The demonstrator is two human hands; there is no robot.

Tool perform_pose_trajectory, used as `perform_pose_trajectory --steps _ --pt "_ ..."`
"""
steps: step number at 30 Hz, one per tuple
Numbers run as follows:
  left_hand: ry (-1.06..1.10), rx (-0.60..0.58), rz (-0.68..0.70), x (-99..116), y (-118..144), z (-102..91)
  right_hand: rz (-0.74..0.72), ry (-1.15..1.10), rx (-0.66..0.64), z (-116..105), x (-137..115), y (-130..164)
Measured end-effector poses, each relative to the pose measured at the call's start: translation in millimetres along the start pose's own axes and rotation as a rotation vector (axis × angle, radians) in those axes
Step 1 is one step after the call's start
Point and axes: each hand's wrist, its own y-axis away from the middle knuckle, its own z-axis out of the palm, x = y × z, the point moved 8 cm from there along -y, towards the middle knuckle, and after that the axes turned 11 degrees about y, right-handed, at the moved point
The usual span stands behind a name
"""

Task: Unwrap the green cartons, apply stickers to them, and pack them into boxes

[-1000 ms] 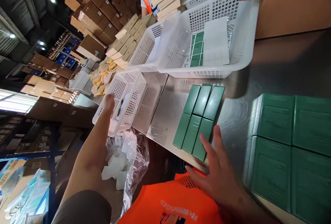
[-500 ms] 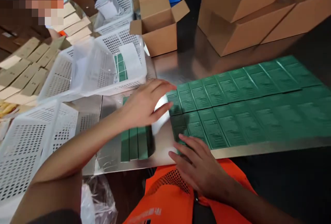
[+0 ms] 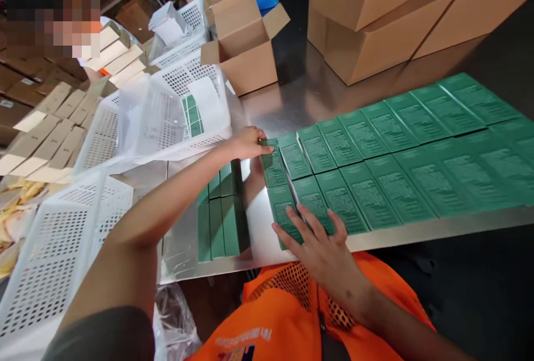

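Two rows of green boxes (image 3: 359, 133) with fine print on top lie side by side on the metal table. My left hand (image 3: 248, 143) grips the far end of the leftmost back box (image 3: 273, 167), thumb on top and fingers at its far edge. My right hand (image 3: 323, 247) lies with spread fingers over the front row, fingertips on the leftmost front box (image 3: 285, 211) and its neighbours. A narrow gap parts these two end boxes from the rest. More green boxes (image 3: 217, 227) stand on edge to the left, partly hidden beneath my left forearm.
White perforated baskets (image 3: 45, 255) line the left side, one holding papers and a green-printed sheet (image 3: 192, 116). An open carton (image 3: 252, 66) and larger cartons (image 3: 379, 33) stand at the back. Across the table, a person is beside pale stacked boxes (image 3: 45, 127).
My left hand has come down onto the end of the leftmost back box. My right fingers now rest on the front boxes, and the end pair sits slightly apart from the rows.
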Motion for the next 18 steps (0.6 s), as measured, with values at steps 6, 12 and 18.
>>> perform_pose_trajectory --steps 6,12,18 --pt "-0.238 0.104 -0.055 2 32 -31.5 -0.050 -0.069 0.088 5 -33 -14" --pt "-0.401 0.036 -0.173 0 49 -19.4 -0.116 -0.022 0.088 4 -53 -16" --pt "-0.444 0.082 -0.267 -18 48 -4.9 -0.098 -0.053 0.172 2 -62 -28"
